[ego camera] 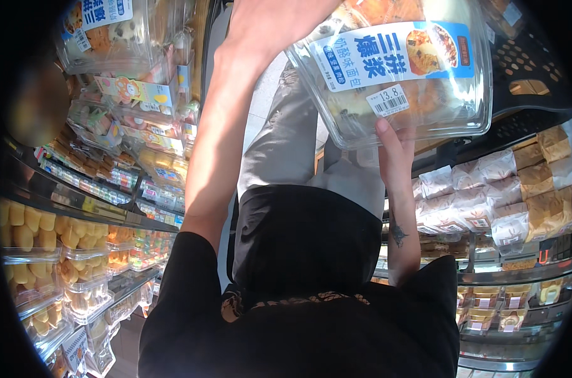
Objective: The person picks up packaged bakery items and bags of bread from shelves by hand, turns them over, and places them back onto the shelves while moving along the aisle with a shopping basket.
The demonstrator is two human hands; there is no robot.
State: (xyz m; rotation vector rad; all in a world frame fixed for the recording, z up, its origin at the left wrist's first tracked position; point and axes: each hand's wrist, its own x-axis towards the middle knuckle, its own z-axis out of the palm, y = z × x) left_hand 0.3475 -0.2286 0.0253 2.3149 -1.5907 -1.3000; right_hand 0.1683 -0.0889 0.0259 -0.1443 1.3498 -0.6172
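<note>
A clear plastic clamshell box of assorted filled breads point(437, 101), with a blue and white label and a barcode sticker, is tilted at the upper right. My right hand point(395, 149) grips its near edge, the thumb on the lid below the sticker and the other fingers mostly hidden. My left hand point(278, 19) reaches across to the box's upper left edge. Its fingers run past the top of the picture, so their hold is hidden. A similar box of breads point(120, 40) lies on top of stacked packages at the upper left.
Packaged sweets point(139, 94) and clear tubs of small buns point(28, 227) fill the shelves at left. On the right are paper-wrapped breads point(472, 189), a black perforated basket or crate point(512, 61), and lower shelves with small dessert boxes point(515, 300).
</note>
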